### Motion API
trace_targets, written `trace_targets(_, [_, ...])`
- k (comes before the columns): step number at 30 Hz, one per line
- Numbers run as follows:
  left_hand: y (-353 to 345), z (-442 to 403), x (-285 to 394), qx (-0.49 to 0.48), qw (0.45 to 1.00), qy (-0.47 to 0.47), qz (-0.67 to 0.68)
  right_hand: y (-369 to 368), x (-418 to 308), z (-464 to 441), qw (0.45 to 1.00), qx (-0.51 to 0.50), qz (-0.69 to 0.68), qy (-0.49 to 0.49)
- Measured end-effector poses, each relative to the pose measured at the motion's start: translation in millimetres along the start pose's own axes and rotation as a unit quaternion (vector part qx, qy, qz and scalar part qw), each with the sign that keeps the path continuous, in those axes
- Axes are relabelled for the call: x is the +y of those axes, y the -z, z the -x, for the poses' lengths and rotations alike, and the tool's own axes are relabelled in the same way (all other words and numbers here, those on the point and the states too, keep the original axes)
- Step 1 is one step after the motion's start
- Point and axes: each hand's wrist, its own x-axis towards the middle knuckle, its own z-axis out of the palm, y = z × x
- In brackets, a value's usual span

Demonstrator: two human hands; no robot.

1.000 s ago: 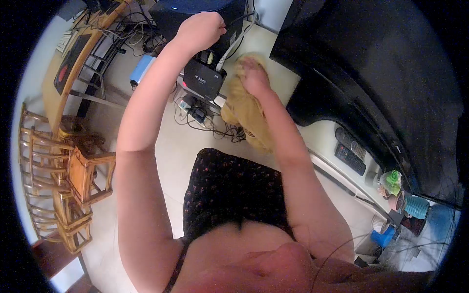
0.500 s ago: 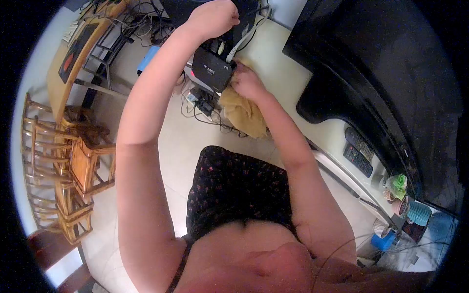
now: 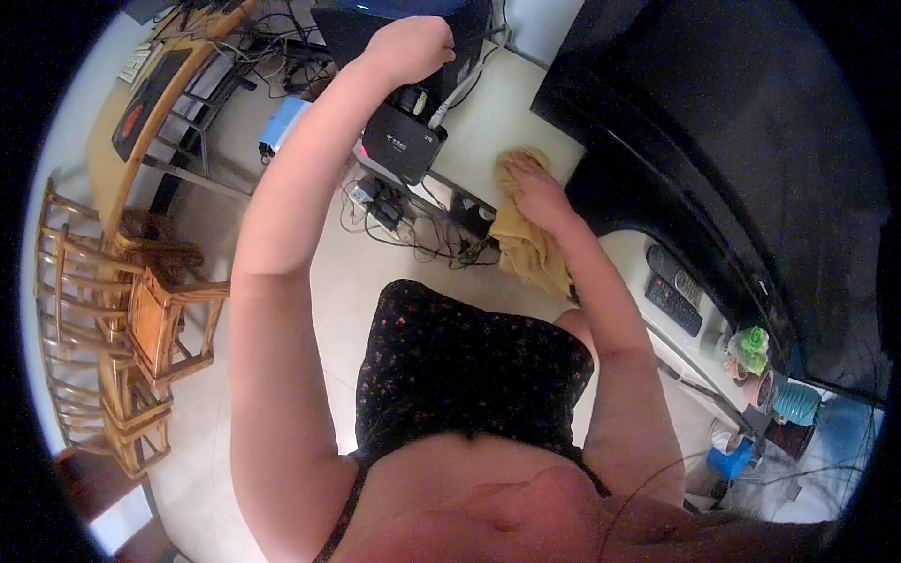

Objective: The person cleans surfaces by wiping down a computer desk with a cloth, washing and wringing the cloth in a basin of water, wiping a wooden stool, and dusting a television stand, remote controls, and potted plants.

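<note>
My right hand (image 3: 540, 195) presses a yellow cloth (image 3: 531, 246) against the white cabinet top (image 3: 481, 120), beside the black TV stand. Part of the cloth hangs down over the cabinet's front edge. My left hand (image 3: 411, 49) is raised over the far end of the cabinet, in front of a large black box (image 3: 349, 39). Its fingers are curled closed, and whatever they may hold is hidden. Just below my left wrist lies a black set-top box (image 3: 404, 143) with a light-coloured cable (image 3: 460, 92) plugged into it.
A large black TV (image 3: 751, 169) fills the right side. Two remote controls (image 3: 674, 298) and small potted ornaments (image 3: 751, 347) sit along the cabinet. A power strip (image 3: 377, 201) with tangled cables lies on the floor. Wooden chairs (image 3: 155, 319) and a desk (image 3: 105, 178) stand at left.
My right hand has slid the yellow cloth away from the set-top box, rightward along the cabinet top towards the TV stand. My left hand stays raised, slightly lower in view.
</note>
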Motion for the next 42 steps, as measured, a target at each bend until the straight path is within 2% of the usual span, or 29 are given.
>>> trace_targets(2, [1.0,-0.9,1.9,0.005,1.000,-0.005,-0.008,-22.3,4.2,-36.5,0.996,0.050,0.051,0.058])
trace_targets(6, [-2.5,-0.9,-4.1,-0.004,1.000,0.006,0.001,-25.3,8.8,-130.2,0.989,0.053,0.133,0.043])
trace_targets(7, [-0.8,0.2,-2.9,-0.005,1.000,0.007,0.002,-23.7,0.8,-140.1,0.986,0.112,0.125,0.015])
trace_targets(10, [3.1,3.8,-2.2,-0.009,1.000,0.008,0.002,-26.3,-6.5,-113.5,0.988,0.110,0.113,0.000])
trace_targets(13, [1.4,2.1,-6.5,0.004,1.000,-0.008,0.000,-10.9,-22.0,-35.4,0.992,0.043,0.117,-0.012])
trace_targets(14, [-0.8,2.4,-6.5,0.015,1.000,-0.016,-0.001,-12.1,-19.7,-35.4,0.992,0.041,0.119,-0.012])
trace_targets(16, [-2.4,3.1,-5.3,0.026,0.999,-0.017,0.007,-14.6,-16.2,-39.2,0.989,0.107,0.106,-0.009])
trace_targets(18, [-1.7,4.0,-2.4,0.037,0.999,-0.017,0.012,-12.4,-16.7,-63.5,0.987,0.091,0.129,-0.009])
trace_targets(20, [2.7,3.5,4.0,-0.012,1.000,0.028,0.008,-1.8,-22.6,-94.3,0.985,0.073,0.154,-0.007])
trace_targets(23, [7.0,5.7,7.4,-0.024,0.999,0.024,-0.025,-5.8,-21.9,-119.1,0.980,0.057,0.178,-0.062])
trace_targets(24, [4.9,8.1,6.4,-0.027,0.999,0.024,-0.026,-4.2,-25.0,-105.2,0.981,0.055,0.175,-0.063])
trace_targets(26, [1.5,7.7,3.0,0.016,1.000,0.005,0.001,10.9,-35.4,-63.2,0.991,0.103,0.070,-0.054])
trace_targets(27, [0.2,7.5,2.4,0.015,1.000,0.005,0.004,9.0,-27.5,-52.5,0.991,0.101,0.072,-0.056])
trace_targets(29, [-3.3,6.9,2.6,0.017,0.999,-0.006,-0.046,-0.2,-8.6,-37.7,0.989,0.025,0.144,-0.024])
trace_targets(30, [-5.8,7.6,2.8,0.016,0.999,-0.007,-0.045,0.2,-8.5,-42.8,0.989,0.023,0.145,-0.025])
trace_targets(33, [-8.1,9.4,0.8,0.041,0.998,-0.015,-0.050,-2.4,-6.7,-89.4,0.986,0.046,0.160,-0.009])
trace_targets(35, [-5.3,11.8,2.8,0.041,0.997,-0.046,-0.055,-13.5,-2.9,-107.4,0.990,0.101,0.102,-0.006])
trace_targets(36, [-0.6,13.1,4.1,0.039,0.997,-0.044,-0.055,-18.0,-6.8,-103.3,0.990,0.099,0.100,-0.005])
trace_targets(38, [7.5,13.7,8.8,0.046,0.996,-0.065,-0.035,-23.3,-18.1,-77.7,0.998,0.061,-0.011,0.031])
trace_targets(39, [5.1,14.4,5.6,0.063,0.994,-0.083,-0.026,-16.8,-29.9,-53.2,0.992,0.039,0.048,0.109])
trace_targets(42, [6.8,11.8,2.4,0.040,0.995,-0.083,-0.026,2.3,-26.1,3.6,0.991,-0.019,0.069,0.116])
